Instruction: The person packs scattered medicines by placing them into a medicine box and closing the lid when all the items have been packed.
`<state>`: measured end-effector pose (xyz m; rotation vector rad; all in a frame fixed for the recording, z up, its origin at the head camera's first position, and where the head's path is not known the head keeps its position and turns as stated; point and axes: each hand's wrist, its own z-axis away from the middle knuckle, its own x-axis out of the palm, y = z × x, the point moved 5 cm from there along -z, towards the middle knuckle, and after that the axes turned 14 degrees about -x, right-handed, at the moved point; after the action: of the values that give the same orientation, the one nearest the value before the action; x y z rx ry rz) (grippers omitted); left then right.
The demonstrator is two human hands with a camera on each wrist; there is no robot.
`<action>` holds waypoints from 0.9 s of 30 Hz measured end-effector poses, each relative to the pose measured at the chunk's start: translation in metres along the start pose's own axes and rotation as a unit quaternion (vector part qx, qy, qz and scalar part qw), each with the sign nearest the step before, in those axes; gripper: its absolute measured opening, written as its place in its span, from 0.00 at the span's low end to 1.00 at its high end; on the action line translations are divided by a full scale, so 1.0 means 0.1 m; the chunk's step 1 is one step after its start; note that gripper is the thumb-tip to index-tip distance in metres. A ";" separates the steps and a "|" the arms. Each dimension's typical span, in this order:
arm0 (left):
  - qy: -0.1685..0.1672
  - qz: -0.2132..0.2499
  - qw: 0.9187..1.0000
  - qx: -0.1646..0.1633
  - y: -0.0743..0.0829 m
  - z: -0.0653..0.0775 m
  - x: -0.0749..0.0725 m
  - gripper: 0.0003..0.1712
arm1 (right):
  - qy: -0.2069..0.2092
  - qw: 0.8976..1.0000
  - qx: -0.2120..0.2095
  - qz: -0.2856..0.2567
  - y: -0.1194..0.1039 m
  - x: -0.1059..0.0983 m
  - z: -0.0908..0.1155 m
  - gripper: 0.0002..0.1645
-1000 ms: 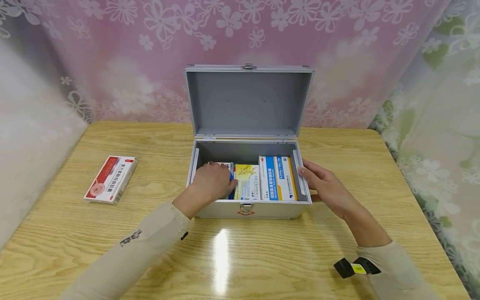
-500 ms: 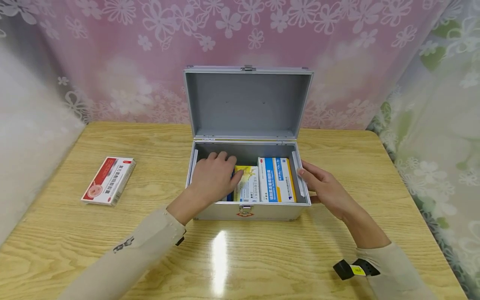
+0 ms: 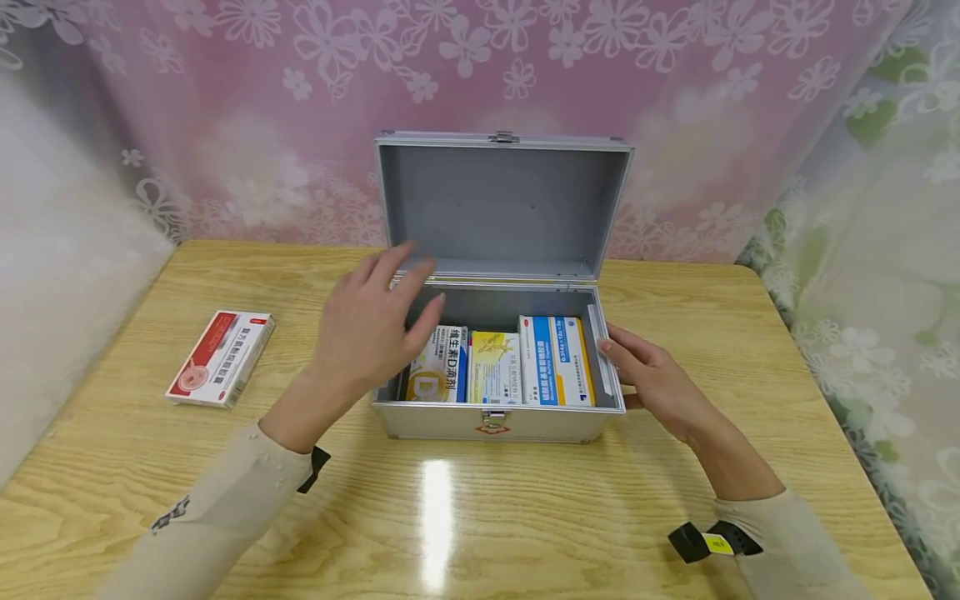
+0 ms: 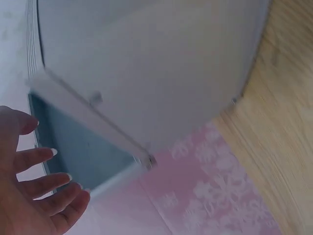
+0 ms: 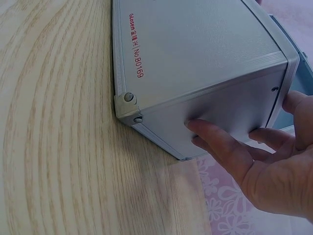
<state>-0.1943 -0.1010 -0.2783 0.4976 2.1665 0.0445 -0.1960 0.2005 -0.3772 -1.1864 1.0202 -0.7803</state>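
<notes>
A silver metal medicine case (image 3: 435, 421) stands on the table with its lid (image 3: 495, 208) raised. Three medicine boxes stand side by side inside: a vitamin D drops box (image 3: 452, 367) at left, a yellow-and-white box (image 3: 495, 367) in the middle, and a taller blue-and-white glucosamine capsule box (image 3: 555, 358) at right. My left hand (image 3: 363, 325) hovers over the case's left edge, fingers spread and holding nothing; it covers part of the drops box. My right hand (image 3: 652, 375) grips the right side wall, thumb at the rim and fingers (image 5: 220, 147) against the outside.
A red-and-white medicine box (image 3: 221, 358) lies flat on the wooden table (image 3: 525, 517) at left. Behind the table hangs a pink flowered curtain (image 3: 315, 167), with pale sheets at both sides. The raised lid stands at the back of the case.
My left hand has lifted out of the case and moved left and back, uncovering the vitamin D drops box. The right hand stays at the side wall.
</notes>
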 end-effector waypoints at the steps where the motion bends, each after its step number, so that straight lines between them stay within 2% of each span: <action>1: 0.005 0.002 1.000 -0.010 -0.07 -0.01 -0.04 0.24 | 0.000 1.000 0.001 0.000 0.00 0.00 0.00 0.39; 4: 0.014 -0.001 0.999 -0.040 -0.29 -0.02 -0.14 0.24 | 0.000 1.000 0.004 0.002 0.01 0.00 0.00 0.39; 9: 0.021 -0.028 0.996 -0.078 -0.68 0.04 -0.24 0.25 | -0.003 1.000 0.004 0.009 0.01 0.00 0.00 0.39; 12: -0.002 -0.051 0.993 -0.108 -0.92 0.12 -0.25 0.26 | -0.004 1.000 0.005 0.011 0.02 0.00 -0.01 0.39; 14: -0.030 -0.064 0.989 -0.132 -1.08 0.19 -0.23 0.27 | -0.004 1.000 0.005 0.012 0.02 -0.01 0.00 0.38; 17: -0.082 -0.076 0.978 -0.175 -1.33 0.29 -0.18 0.29 | -0.004 1.000 0.005 0.013 0.01 -0.01 0.00 0.39; 21: -0.152 -0.090 0.958 -0.225 -1.63 0.43 -0.10 0.32 | -0.004 1.000 0.003 0.013 0.01 0.00 0.00 0.39; 27: -0.240 -0.115 0.931 -0.251 -1.93 0.65 0.03 0.39 | -0.001 1.000 0.000 0.006 0.00 0.00 -0.01 0.39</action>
<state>-0.2099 -0.2868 -0.3603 -0.0461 1.6319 0.3082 -0.1964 0.2003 -0.3776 -1.1797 1.0246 -0.7683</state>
